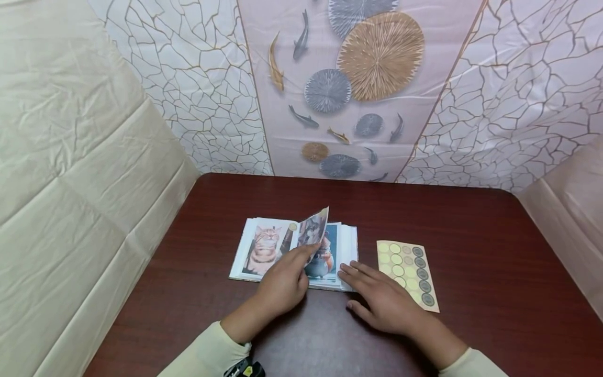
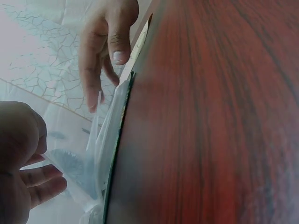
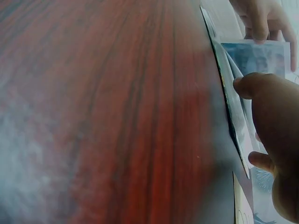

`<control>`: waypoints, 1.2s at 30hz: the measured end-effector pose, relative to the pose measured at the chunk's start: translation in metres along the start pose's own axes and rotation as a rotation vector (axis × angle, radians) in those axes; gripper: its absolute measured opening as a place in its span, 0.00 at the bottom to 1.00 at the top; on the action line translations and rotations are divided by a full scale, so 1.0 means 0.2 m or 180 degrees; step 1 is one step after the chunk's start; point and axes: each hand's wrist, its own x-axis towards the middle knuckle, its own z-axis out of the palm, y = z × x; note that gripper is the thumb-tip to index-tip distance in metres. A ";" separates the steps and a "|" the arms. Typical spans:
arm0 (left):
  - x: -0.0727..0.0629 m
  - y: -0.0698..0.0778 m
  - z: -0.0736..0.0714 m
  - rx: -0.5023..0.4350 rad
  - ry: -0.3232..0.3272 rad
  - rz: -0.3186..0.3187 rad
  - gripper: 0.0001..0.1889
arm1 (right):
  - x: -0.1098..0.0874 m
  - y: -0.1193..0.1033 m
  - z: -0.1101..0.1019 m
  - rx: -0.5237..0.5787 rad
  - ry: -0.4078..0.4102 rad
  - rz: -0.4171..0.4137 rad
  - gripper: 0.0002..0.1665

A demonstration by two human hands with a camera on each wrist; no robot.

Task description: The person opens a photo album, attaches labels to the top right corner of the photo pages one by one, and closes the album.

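Note:
A photo album (image 1: 349, 246) lies spread on the table, a picture of an orange cat (image 1: 264, 248) on its left side. My left hand (image 1: 282, 280) pinches one album page (image 1: 314, 228) between thumb and fingers and holds it raised over the middle. In the right wrist view this lifted page (image 3: 257, 56) stands up from the album with its photo showing. Beneath it, part of another picture (image 1: 332, 248) shows on the right side. My right hand (image 1: 383, 301) lies with extended fingers at the album's lower right corner, fingertips over its edge.
Right of the album lies a sheet of round stickers (image 1: 412, 272), yellow and dark, partly behind the right hand. The dark red wooden table (image 1: 494, 272) reaches back to a patterned cloth backdrop (image 1: 330, 131). A black wrist device (image 1: 245, 368) sits at the left sleeve.

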 end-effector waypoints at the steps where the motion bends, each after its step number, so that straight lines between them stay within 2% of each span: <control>1: 0.00 0.00 -0.01 0.0019 0.0045 0.0008 0.37 | 0.00 0.00 0.00 -0.0023 -0.0018 -0.0006 0.37; 7: -0.03 -0.02 -0.05 0.0120 0.0253 -0.0021 0.37 | 0.00 0.00 0.01 -0.0087 -0.0049 -0.0047 0.35; 11: -0.06 -0.04 -0.08 0.0174 0.0437 -0.0119 0.37 | 0.00 0.00 0.01 -0.0103 -0.0018 -0.0099 0.33; 18: -0.09 -0.07 -0.13 0.0246 0.0700 -0.0392 0.33 | -0.01 -0.01 0.02 -0.0129 -0.0043 -0.0095 0.33; 28: -0.13 -0.16 -0.20 0.0494 0.1228 -0.0844 0.22 | -0.01 -0.02 0.03 -0.0143 -0.0058 -0.0072 0.31; 31: -0.14 -0.19 -0.21 0.0620 0.1278 -0.0914 0.20 | -0.01 -0.02 0.03 -0.0140 -0.0064 -0.0071 0.31; 36: -0.17 -0.24 -0.22 0.0745 0.1212 -0.1080 0.17 | -0.02 -0.01 0.04 -0.0135 -0.0096 -0.0052 0.32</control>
